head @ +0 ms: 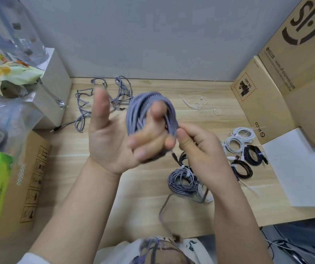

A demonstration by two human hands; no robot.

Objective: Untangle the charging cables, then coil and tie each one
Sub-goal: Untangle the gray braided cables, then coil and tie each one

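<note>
Grey braided cable (149, 111) at frame centre, coiled round left hand (118, 138) fingers, which serve as former. Right hand (198, 149) pinches tail to feed last turn. Tangled cable (103, 96) awaits on counter (137, 187), upper left; ties (196, 103) upper right.

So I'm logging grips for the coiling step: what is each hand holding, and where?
The left hand holds the grey braided coil, fingers through its loop. The right hand pinches the coil's right side.

Grey-blue braided cable coil (149, 109)
</note>
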